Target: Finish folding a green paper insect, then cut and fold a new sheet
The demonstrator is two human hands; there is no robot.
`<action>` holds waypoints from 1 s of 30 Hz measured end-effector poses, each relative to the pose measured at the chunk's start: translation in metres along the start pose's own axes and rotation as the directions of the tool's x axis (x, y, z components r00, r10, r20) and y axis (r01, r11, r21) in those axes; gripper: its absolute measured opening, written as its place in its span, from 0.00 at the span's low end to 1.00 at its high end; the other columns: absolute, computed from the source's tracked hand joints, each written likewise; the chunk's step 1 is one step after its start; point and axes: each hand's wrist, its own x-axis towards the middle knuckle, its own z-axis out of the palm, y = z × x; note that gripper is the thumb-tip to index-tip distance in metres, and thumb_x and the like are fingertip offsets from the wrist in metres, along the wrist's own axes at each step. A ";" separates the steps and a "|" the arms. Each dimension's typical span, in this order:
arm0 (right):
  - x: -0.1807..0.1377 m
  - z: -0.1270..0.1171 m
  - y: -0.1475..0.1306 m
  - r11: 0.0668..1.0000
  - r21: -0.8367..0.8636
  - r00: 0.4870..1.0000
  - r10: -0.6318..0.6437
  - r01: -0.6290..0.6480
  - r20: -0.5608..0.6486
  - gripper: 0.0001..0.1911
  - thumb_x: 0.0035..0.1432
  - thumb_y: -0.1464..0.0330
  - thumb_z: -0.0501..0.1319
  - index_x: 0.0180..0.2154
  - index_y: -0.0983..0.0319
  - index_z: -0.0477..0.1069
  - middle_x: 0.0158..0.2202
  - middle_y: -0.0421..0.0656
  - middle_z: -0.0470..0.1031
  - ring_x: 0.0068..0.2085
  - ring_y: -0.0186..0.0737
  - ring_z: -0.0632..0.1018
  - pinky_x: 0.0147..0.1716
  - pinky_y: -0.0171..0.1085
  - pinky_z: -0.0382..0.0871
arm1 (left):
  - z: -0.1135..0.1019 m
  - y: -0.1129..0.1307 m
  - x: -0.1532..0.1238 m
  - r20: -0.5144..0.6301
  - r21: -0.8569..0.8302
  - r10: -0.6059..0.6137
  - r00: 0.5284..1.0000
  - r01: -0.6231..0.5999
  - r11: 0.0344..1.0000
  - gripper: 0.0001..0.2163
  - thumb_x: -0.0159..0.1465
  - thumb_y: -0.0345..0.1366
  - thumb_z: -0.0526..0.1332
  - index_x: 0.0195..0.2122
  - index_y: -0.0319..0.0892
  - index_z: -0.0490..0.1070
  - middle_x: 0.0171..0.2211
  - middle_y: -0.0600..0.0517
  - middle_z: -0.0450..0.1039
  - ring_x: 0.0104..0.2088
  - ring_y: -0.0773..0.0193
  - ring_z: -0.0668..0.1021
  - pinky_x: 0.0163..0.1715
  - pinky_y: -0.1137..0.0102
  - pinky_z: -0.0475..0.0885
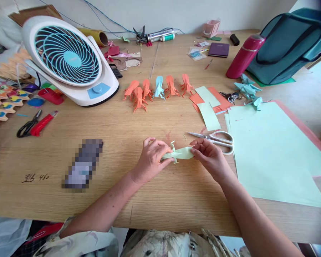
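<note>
A half-folded pale green paper figure [180, 153] lies on the wooden table [160, 185] between my hands. My left hand [151, 159] pinches its left end, fingers closed over the paper. My right hand [210, 155] pinches its right end. White-handled scissors [216, 139] lie just behind my right hand. A large pale green sheet [273, 153] lies to the right.
A row of orange folded figures with one blue [157, 89] stands mid-table. Behind are a white fan [69, 60], green and orange paper strips [208, 103], teal folded figures [247, 89], a red bottle [244, 55] and a teal bag [286, 46]. Black and red cutters [36, 123] lie left.
</note>
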 end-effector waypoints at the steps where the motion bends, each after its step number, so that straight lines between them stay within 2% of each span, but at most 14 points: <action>1: 0.000 0.000 -0.001 0.999 -0.024 1.000 -0.026 0.027 0.015 0.11 0.62 0.59 0.63 0.40 0.59 0.70 0.29 0.39 0.71 0.29 0.36 0.71 0.28 0.36 0.65 | 0.000 0.000 0.000 0.004 -0.003 -0.004 1.000 0.004 1.000 0.08 0.60 0.34 0.69 0.37 0.44 0.70 0.37 0.54 0.79 0.41 0.61 0.79 0.57 0.57 0.59; 3: -0.002 0.001 -0.006 0.977 -0.175 0.993 -0.115 0.118 0.029 0.09 0.64 0.60 0.61 0.42 0.58 0.71 0.35 0.42 0.74 0.34 0.39 0.74 0.33 0.38 0.69 | 0.000 0.000 0.000 0.012 -0.005 -0.020 1.000 0.020 1.000 0.08 0.60 0.34 0.69 0.37 0.45 0.70 0.36 0.54 0.79 0.41 0.61 0.79 0.56 0.57 0.59; 4: -0.004 0.001 -0.009 0.938 -0.291 0.982 -0.184 0.187 0.038 0.09 0.64 0.62 0.61 0.44 0.58 0.71 0.40 0.44 0.75 0.39 0.42 0.75 0.38 0.41 0.71 | 0.000 -0.001 0.000 0.018 -0.005 -0.026 0.999 0.026 1.000 0.09 0.60 0.34 0.69 0.37 0.45 0.70 0.37 0.54 0.79 0.41 0.61 0.79 0.56 0.57 0.59; 7: -0.006 0.003 -0.017 0.695 -0.591 0.905 -0.390 0.410 0.169 0.17 0.61 0.67 0.64 0.52 0.56 0.71 0.51 0.47 0.73 0.51 0.50 0.73 0.51 0.50 0.67 | -0.001 -0.001 0.000 0.037 -0.007 -0.033 0.999 0.034 0.999 0.09 0.59 0.34 0.70 0.37 0.45 0.70 0.37 0.55 0.79 0.42 0.61 0.78 0.57 0.57 0.59; 9: -0.006 0.005 -0.018 0.560 -0.656 0.852 -0.442 0.506 0.281 0.20 0.60 0.70 0.65 0.54 0.57 0.70 0.50 0.48 0.74 0.50 0.51 0.73 0.52 0.51 0.67 | -0.001 -0.001 0.000 0.049 -0.013 -0.030 0.998 0.031 0.999 0.09 0.60 0.34 0.70 0.38 0.45 0.70 0.37 0.54 0.79 0.42 0.61 0.78 0.57 0.57 0.59; 11: -0.006 0.007 -0.016 0.504 -0.665 0.824 -0.456 0.551 0.336 0.18 0.61 0.71 0.64 0.53 0.58 0.70 0.46 0.48 0.75 0.46 0.49 0.74 0.48 0.49 0.69 | -0.001 -0.001 0.000 0.058 -0.026 -0.017 0.998 0.019 0.999 0.09 0.60 0.35 0.69 0.38 0.45 0.69 0.37 0.54 0.79 0.42 0.62 0.78 0.57 0.58 0.59; 14: -0.005 0.010 -0.013 0.489 -0.664 0.813 -0.462 0.566 0.354 0.15 0.62 0.70 0.63 0.51 0.60 0.70 0.43 0.49 0.75 0.42 0.48 0.74 0.44 0.47 0.70 | 0.000 -0.002 -0.001 0.068 -0.050 0.013 0.998 -0.010 0.999 0.09 0.61 0.35 0.69 0.39 0.44 0.69 0.37 0.55 0.78 0.43 0.62 0.78 0.56 0.59 0.59; 21: -0.007 0.011 -0.011 0.492 -0.677 0.833 -0.398 0.548 0.385 0.11 0.64 0.70 0.61 0.48 0.61 0.68 0.43 0.50 0.72 0.43 0.50 0.73 0.43 0.47 0.70 | 0.003 -0.008 -0.002 0.092 -0.116 0.061 0.994 -0.050 0.992 0.11 0.61 0.36 0.69 0.40 0.43 0.68 0.38 0.53 0.76 0.44 0.61 0.76 0.53 0.61 0.61; 30: -0.009 0.014 -0.011 0.518 -0.668 0.842 -0.393 0.534 0.369 0.08 0.65 0.73 0.57 0.46 0.61 0.66 0.41 0.49 0.72 0.42 0.49 0.72 0.41 0.46 0.69 | 0.004 -0.010 -0.001 0.138 -0.194 0.048 0.989 -0.021 0.981 0.12 0.62 0.39 0.68 0.42 0.44 0.68 0.45 0.50 0.78 0.47 0.59 0.76 0.53 0.61 0.64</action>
